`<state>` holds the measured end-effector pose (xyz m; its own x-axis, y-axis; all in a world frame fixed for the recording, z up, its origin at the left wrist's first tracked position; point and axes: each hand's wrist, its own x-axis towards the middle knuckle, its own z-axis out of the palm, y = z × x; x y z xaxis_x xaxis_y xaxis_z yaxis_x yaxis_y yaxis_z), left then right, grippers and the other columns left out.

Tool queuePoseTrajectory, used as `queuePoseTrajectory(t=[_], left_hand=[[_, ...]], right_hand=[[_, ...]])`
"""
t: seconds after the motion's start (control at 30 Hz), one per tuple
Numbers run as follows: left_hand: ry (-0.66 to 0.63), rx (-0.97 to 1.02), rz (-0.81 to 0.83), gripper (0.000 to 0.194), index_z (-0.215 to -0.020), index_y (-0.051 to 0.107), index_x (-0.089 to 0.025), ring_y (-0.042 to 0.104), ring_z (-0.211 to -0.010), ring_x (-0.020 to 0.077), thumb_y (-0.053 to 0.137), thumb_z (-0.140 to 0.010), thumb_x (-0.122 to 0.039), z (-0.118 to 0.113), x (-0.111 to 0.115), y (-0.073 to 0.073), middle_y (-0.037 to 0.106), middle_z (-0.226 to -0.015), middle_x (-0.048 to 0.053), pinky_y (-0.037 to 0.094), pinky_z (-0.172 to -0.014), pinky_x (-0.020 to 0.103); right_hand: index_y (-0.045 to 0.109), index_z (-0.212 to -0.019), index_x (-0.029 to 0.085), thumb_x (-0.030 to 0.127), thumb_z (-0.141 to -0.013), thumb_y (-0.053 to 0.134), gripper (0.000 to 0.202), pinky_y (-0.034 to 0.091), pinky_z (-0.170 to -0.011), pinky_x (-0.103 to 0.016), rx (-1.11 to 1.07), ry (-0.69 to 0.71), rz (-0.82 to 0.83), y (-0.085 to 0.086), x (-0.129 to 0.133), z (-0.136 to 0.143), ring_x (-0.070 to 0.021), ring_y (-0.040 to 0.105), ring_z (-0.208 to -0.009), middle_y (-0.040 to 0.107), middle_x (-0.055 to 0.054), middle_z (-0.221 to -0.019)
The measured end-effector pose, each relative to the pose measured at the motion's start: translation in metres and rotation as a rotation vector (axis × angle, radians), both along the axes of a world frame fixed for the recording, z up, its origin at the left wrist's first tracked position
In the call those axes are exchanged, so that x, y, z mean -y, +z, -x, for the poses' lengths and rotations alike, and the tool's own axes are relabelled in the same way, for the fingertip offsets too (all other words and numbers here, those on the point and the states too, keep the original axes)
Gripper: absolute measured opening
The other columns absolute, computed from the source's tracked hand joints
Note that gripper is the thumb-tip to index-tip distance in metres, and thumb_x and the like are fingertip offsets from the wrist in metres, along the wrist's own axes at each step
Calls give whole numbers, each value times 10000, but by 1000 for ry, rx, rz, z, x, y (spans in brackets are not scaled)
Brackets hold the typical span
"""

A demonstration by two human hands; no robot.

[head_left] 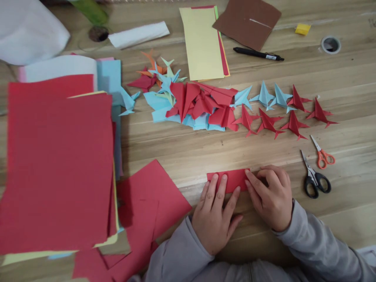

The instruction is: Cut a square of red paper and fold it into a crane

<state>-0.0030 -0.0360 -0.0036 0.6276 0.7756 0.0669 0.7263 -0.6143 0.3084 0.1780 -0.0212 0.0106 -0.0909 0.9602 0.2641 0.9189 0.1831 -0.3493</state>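
A narrow strip of folded red paper (235, 181) lies on the table in front of me. My left hand (216, 211) rests flat on its left part, fingers spread and pressing it down. At the strip's right end is my right hand (270, 196), its index fingertip on the upper corner and the thumb by the lower edge, with the other fingers curled. Further sheets of red paper (170, 197) overlap to the left of my left hand. To the right of my right hand lie black-handled scissors (313, 180) and smaller orange-handled scissors (322, 154).
Several pointed red figures (293, 124) and blue figures (264, 96) stand in rows beyond my hands, beside a heap of folded red pieces (202, 100). A big paper stack (58, 168) fills the left. Yellow paper (204, 43), a brown sheet (249, 21) and a pen (258, 54) lie farther back.
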Motion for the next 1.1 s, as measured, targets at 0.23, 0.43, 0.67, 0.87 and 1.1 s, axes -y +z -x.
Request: queuePoseTrajectory(t=[0.23,0.43,0.67,0.87,1.1], left_hand=[[0,5,3,610,-1324,446,-174,196,-1368,398,547,-789,-448,0,0,0,327,-1431,232,266,-1046,541],[4,9,9,605,-1329,442,-174,198,-1369,394,537,-798,-447,-1,0,1,308,-1449,217,263,-1051,536],[5,-10,1,644,-1348,420,-177,203,-1369,389,552,-786,-463,-1,1,2,302,-1454,215,276,-1049,524],[23,-11,-19,699,-1360,400,-148,222,-1362,393,545,-775,-502,-2,1,0,306,-1447,234,251,-1061,525],[69,-14,-38,697,-1335,428,-113,225,-1363,383,507,-786,-535,-4,3,-1,346,-1425,239,196,-1080,526]], right_hand=[[678,-1035,191,210,-785,626,257,434,-788,-381,9,5,12,0,1,-1,-223,521,-893,597,-66,-802],[678,-1033,197,221,-784,626,256,423,-789,-373,30,-3,16,-1,1,0,-217,508,-882,589,-64,-811],[693,-991,209,233,-780,628,222,414,-780,-371,67,6,6,-1,1,-2,-218,493,-871,575,-69,-816],[694,-1002,203,283,-769,642,252,414,-761,-382,84,29,8,-3,1,-4,-228,495,-853,575,-77,-825],[694,-985,187,342,-751,660,283,417,-753,-393,104,57,-2,-2,0,-6,-232,505,-833,577,-86,-826]])
